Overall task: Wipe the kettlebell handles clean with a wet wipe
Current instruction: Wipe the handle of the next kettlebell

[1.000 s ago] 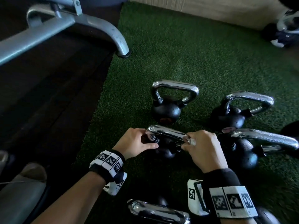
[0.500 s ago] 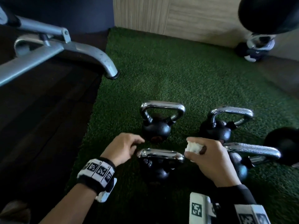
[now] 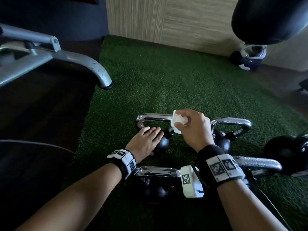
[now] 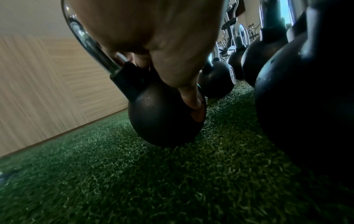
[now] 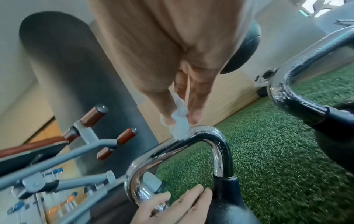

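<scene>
Several black kettlebells with chrome handles stand on green turf [image 3: 166,80]. My left hand [image 3: 148,137] lies flat on the ball of the far left kettlebell [image 4: 162,118], fingers straight, thumb down its side. My right hand [image 3: 190,125] pinches a crumpled white wet wipe [image 3: 179,120] and holds it against the right end of that kettlebell's handle [image 3: 155,117]. In the right wrist view the wipe [image 5: 179,121] touches the top bend of the handle [image 5: 206,136], and the left hand's fingers [image 5: 184,200] show at its base. A nearer kettlebell handle [image 3: 158,170] lies under my wrists.
Another kettlebell [image 3: 231,121] stands just right of my right hand, with two more [image 3: 258,164] nearer on the right. A grey bench leg [image 3: 93,69] ends at the turf's left edge beside dark flooring. A wood-panel wall [image 3: 166,22] and a hanging black bag [image 3: 266,17] lie beyond.
Both hands left the nearer kettlebell and moved forward to the far left one. The left hand now lies flat on its ball. The right hand carried the wipe to its handle.
</scene>
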The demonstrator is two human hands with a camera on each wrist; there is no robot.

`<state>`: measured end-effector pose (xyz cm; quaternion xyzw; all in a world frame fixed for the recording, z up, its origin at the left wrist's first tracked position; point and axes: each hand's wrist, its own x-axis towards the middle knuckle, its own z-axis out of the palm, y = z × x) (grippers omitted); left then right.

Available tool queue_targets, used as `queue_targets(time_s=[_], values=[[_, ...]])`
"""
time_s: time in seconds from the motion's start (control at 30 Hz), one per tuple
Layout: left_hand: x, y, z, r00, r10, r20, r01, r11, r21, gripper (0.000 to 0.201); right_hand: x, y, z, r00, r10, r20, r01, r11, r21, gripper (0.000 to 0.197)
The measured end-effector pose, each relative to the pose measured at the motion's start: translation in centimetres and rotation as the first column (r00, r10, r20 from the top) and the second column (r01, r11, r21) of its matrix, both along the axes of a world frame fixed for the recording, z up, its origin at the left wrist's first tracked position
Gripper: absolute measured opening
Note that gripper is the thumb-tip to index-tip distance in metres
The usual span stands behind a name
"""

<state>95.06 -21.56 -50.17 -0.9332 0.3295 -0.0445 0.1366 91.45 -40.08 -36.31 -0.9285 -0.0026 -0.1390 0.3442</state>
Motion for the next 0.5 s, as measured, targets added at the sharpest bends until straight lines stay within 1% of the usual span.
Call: queue_targets(time_s=[0.1,0.23,0.3,0.37,0.43,0.5], values=[[-0.1,0.2,-0.7,1.000,0.020,0.011,-0.019,0.999,-0.027,0.094,1.5,0.9,-0.4,0.999,0.022,0.040,-0.021,0.999,-0.033,0.036],[-0.2,0.2,-1.2,0.999,0.028,0.016,-0.027,0.999,-0.036,0.096,3.4,2.0,-0.8,0.993,0.094,0.069,-0.085,0.989,-0.125,0.023],[-0.2,0.1,-1.4,0.999,0.040,0.015,-0.040,0.998,-0.047,0.096,4.0,2.7,-1.2,0.987,0.151,0.063,-0.138,0.975,-0.173,0.019],[-0.2,0.2,-1.6,0.999,0.049,0.019,-0.048,0.997,-0.057,0.096,4.3,3.0,-1.7,0.984,0.172,0.035,-0.162,0.965,-0.206,0.018],[-0.2,0.2,-1.6,0.999,0.049,0.024,-0.047,0.997,-0.062,0.095,4.3,2.4,-2.2,0.989,0.140,0.052,-0.125,0.968,-0.218,0.019],[-0.2,0.2,-1.4,0.999,0.048,0.006,-0.048,0.997,-0.067,0.093,4.3,1.3,-2.3,0.995,0.068,0.077,-0.050,0.976,-0.211,0.020]])
